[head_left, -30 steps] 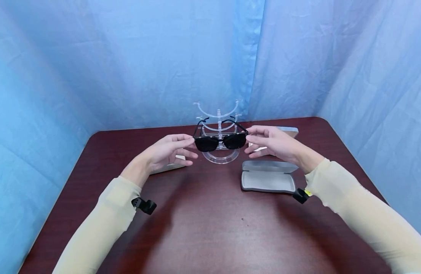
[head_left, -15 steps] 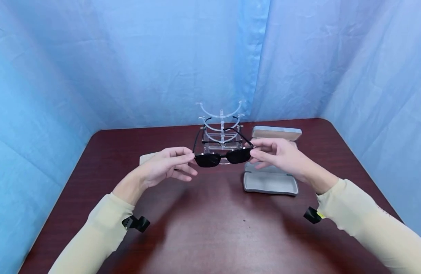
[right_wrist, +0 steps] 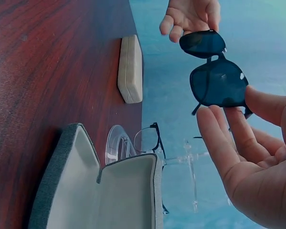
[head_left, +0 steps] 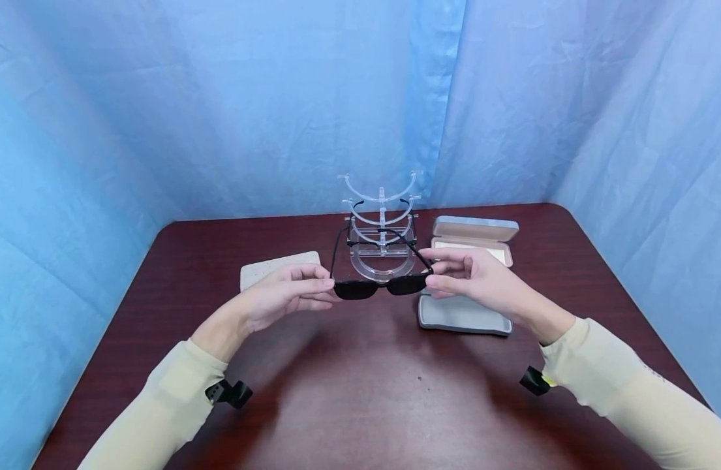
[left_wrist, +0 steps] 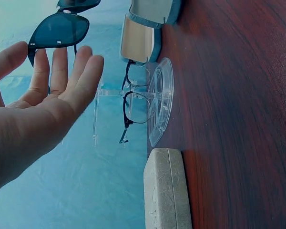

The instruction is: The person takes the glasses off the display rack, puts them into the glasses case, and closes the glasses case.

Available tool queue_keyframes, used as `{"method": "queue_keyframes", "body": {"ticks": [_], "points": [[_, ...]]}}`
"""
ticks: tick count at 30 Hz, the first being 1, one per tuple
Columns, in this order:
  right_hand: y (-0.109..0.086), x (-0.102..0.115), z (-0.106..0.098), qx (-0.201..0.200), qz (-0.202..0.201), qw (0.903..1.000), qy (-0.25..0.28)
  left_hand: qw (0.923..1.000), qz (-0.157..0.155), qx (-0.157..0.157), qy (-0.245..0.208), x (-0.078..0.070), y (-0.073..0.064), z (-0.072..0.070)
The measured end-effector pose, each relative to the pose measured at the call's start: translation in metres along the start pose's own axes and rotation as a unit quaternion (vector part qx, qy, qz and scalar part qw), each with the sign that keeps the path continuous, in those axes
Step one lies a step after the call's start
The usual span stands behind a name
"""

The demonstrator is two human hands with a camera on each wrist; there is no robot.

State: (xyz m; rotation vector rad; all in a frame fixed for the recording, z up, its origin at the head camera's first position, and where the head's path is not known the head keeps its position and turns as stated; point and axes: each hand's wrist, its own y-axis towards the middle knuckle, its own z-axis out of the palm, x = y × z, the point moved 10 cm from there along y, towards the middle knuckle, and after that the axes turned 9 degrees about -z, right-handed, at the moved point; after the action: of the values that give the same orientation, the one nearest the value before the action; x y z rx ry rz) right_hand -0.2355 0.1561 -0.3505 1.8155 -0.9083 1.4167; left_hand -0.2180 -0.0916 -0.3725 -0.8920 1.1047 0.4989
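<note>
The person's left hand (head_left: 284,292) and right hand (head_left: 480,282), two in all, each pinched one end of a single pair of black-framed sunglasses with dark lenses (head_left: 355,290), thumb on the near side and fingers behind. The sunglasses hung in the air between the hands, lenses toward the person, their two temples unfolded and pointing away, above a reddish-brown wood-grained table (head_left: 360,405).

Three spectacle cases lay on that table, two open and one closed. Nearest was an open grey case with a pale grey lining (head_left: 464,316), partly hidden by the right hand. Beyond the left hand lay a closed, cream-coloured oblong case (head_left: 278,262). Farther back, past the sunglasses, rose one clear plastic display stand (head_left: 382,210) with three curved tiers visible; a single pair of black-browed eyeglasses with clear lenses (left_wrist: 125,109) sat on its lower part. Right of the stand was a grey-blue case with a beige lining (head_left: 476,228), lid up. Behind everything hung pale blue cloth curtains (head_left: 248,117).
</note>
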Motion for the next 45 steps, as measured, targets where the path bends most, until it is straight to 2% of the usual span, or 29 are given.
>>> {"method": "queue_keyframes", "body": {"ticks": [6,16,34,39,45], "points": [[-0.003,-0.002,-0.001,-0.004,0.004,0.9999,0.012,0.9998,0.009,0.014,-0.014,0.0,0.0,0.002],[-0.003,-0.003,0.0,-0.008,0.003,0.9996,0.028,0.9995,0.01,0.017,-0.023,-0.001,-0.001,0.003],[0.002,-0.012,0.007,0.022,0.006,0.9986,0.049,0.9991,0.004,0.019,-0.038,0.004,0.002,-0.001],[0.001,-0.014,0.01,0.034,0.013,0.9985,0.042,0.9992,0.0,0.01,-0.038,0.005,0.003,-0.004],[-0.001,-0.015,0.015,0.056,0.023,0.9975,0.037,0.9996,-0.011,-0.024,-0.005,0.007,0.004,-0.01]]}}
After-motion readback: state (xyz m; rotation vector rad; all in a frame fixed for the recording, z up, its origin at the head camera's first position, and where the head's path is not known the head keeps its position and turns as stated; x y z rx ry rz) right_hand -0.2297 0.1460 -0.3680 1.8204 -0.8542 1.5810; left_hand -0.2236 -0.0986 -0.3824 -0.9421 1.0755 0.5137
